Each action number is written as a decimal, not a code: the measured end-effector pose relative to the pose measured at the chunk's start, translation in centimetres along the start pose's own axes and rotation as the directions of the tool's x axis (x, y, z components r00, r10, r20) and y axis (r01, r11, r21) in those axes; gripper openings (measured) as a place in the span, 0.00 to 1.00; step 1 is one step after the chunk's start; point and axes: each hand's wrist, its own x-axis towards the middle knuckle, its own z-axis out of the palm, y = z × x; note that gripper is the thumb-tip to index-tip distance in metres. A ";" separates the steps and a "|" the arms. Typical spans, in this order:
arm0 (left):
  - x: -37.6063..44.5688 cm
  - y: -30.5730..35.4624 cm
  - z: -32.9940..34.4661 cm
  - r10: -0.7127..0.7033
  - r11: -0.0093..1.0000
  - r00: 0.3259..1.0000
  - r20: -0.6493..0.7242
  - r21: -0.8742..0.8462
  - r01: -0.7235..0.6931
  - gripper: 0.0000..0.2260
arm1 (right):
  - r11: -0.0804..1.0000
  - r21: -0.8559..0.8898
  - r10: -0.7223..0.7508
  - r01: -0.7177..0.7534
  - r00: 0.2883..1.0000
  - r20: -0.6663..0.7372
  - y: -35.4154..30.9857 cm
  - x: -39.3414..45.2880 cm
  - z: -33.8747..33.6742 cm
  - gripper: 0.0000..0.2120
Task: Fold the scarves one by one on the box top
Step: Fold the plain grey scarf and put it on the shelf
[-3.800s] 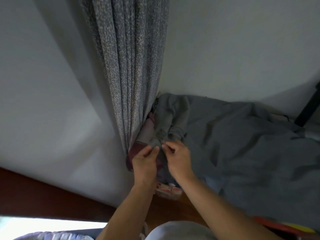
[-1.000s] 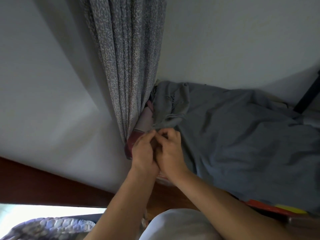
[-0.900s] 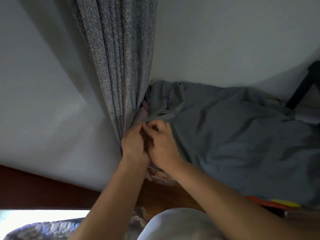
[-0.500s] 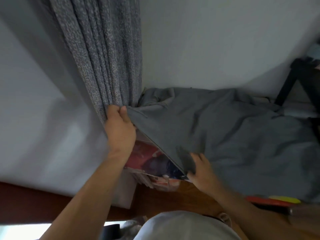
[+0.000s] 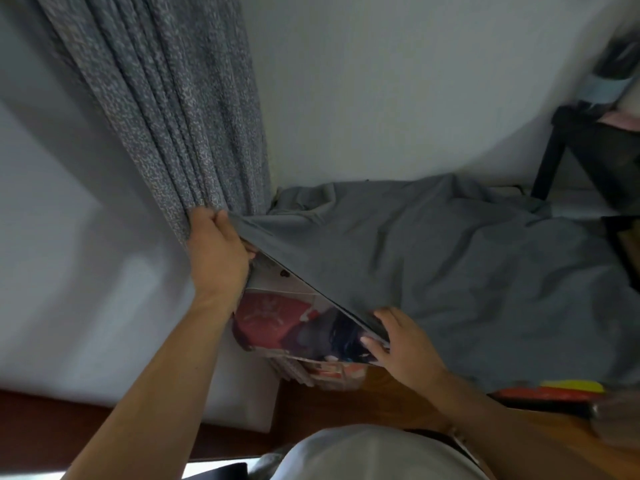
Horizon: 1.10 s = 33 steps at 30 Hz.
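A large grey scarf lies spread over the top of a clear storage box, whose side shows red and dark clothes inside. My left hand grips the scarf's far left corner, right against the curtain. My right hand pinches the scarf's near left corner at the box's front corner, thumb underneath and fingers on top. Between my hands the scarf's left edge runs taut and straight. The rest of the scarf is wrinkled and hides the box top.
A speckled grey curtain hangs to the left of the box, in front of a white wall. At the right stands a black frame. A red and yellow object lies by the scarf's near edge, above the wooden floor.
My hands were together, pinching the bunched scarf by the curtain. They have since moved apart, the right one toward me, pulling the scarf's left edge out straight along the box.
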 end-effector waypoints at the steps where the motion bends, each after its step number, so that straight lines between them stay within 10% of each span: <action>1: 0.0 0.2 0.0 -0.076 0.994 0.997 -0.004 -0.085 0.075 0.08 | 1.000 0.023 0.003 -0.003 1.000 -0.006 0.0 -0.1 -0.1 0.20; 11: 0.4 0.7 0.0 -0.258 0.883 0.966 -0.025 -0.411 0.226 0.05 | 0.942 -0.316 -0.129 0.115 0.991 -0.022 -0.4 -0.6 0.4 0.25; 26: 0.0 1.8 0.2 -0.282 0.851 0.959 -0.021 -0.467 0.240 0.05 | 0.942 -0.278 -0.191 0.190 0.981 0.021 -2.0 -0.3 0.2 0.48; 33: 0.3 1.8 0.1 -0.298 0.840 0.955 -0.012 -0.479 0.256 0.05 | 0.945 -0.319 -0.135 0.070 0.973 -0.186 -0.6 -0.6 0.6 0.18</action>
